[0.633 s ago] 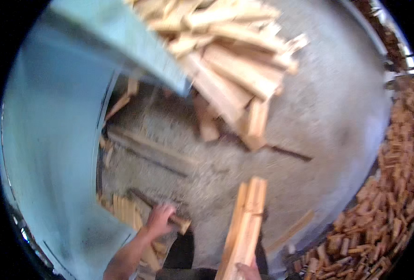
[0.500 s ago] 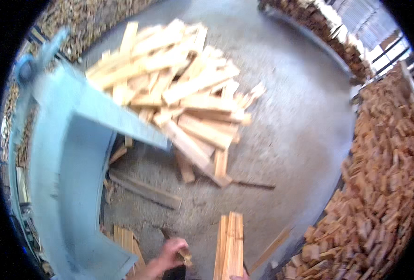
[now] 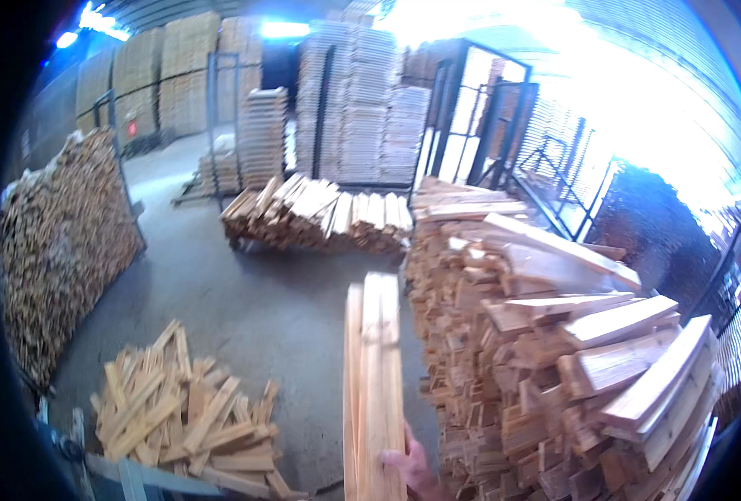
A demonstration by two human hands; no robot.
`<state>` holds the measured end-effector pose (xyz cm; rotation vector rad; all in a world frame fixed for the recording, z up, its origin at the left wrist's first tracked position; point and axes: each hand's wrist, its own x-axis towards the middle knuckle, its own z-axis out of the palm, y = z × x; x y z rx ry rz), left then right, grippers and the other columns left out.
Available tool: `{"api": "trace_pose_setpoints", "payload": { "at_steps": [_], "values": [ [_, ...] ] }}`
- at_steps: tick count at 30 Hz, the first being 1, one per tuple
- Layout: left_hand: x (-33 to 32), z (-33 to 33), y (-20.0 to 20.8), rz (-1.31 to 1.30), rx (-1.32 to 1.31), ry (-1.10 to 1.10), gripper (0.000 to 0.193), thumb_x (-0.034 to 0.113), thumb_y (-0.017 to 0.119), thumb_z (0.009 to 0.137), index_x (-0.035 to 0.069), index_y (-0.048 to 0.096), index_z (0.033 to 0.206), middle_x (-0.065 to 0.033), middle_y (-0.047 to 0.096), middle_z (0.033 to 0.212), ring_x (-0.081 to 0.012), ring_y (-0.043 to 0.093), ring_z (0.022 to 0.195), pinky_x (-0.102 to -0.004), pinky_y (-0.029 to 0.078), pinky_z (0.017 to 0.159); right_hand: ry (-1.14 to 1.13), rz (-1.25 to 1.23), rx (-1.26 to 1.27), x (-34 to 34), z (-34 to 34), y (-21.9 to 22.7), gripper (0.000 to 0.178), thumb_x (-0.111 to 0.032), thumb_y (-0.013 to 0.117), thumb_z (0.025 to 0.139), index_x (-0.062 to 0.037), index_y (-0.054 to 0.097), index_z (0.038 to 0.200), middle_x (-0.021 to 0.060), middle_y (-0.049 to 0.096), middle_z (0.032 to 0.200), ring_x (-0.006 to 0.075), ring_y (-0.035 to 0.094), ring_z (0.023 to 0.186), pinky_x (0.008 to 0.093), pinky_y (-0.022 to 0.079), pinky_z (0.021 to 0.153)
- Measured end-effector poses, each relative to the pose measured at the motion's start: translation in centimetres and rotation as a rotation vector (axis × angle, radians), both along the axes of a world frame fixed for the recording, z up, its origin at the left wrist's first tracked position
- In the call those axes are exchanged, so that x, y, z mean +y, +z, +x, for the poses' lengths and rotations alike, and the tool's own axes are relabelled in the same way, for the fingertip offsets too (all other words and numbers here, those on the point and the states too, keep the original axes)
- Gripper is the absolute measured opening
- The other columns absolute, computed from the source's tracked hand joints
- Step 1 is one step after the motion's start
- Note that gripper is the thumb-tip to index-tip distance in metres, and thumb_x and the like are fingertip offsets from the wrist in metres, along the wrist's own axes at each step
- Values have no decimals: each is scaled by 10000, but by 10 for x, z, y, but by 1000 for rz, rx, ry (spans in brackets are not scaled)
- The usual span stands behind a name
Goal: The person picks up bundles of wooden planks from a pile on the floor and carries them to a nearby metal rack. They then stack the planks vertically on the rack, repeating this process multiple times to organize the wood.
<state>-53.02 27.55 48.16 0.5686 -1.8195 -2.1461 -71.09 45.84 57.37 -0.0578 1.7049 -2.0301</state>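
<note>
A bundle of long, narrow wooden boards [image 3: 374, 376] stands nearly upright before me, pale and close together. My right hand [image 3: 415, 468] is closed round its right side low down, with the thumb lying across the front. The lower ends of the boards run out of the picture. My left hand does not show. Just right of the bundle rises a tall stack of cut boards [image 3: 537, 351], with several loose ones lying unevenly on top.
A heap of loose boards [image 3: 178, 417] lies on the floor at lower left, beside a light blue machine part [image 3: 153, 480]. Ahead, a low pile of boards [image 3: 320, 213] stands before tall stacks [image 3: 345, 108] and a dark metal frame [image 3: 479, 108]. Another stack [image 3: 70, 242] stands far left.
The view has swung up and right, from the blue machine to the tall stack. The boards in my right hand have come higher. My left hand has left the picture.
</note>
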Motion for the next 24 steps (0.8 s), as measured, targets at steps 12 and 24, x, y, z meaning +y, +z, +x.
{"api": "trace_pose_setpoints", "payload": {
  "at_steps": [12, 24],
  "values": [
    [-121, -174, 42, -485, -89, -208, 486, 124, 675, 719, 10, 456, 1137, -56, 524, 852, -171, 500, 697, -315, 456, 622, -807, -448, 682, -38, -204, 244, 677, -85, 550, 738, -47, 238, 1338, 114, 454, 1135, 198, 463, 993, 317, 411, 841],
    [-224, -404, 45, -614, -32, -468, 520, 122, 680, 712, 12, 438, 1158, -55, 525, 844, -166, 499, 700, -312, 453, 625, -940, 577, 579, 87, -519, 292, 526, -351, 614, 754, -33, 525, 1163, 182, 519, 1138, 296, 531, 978, 394, 442, 849]
  ]
}}
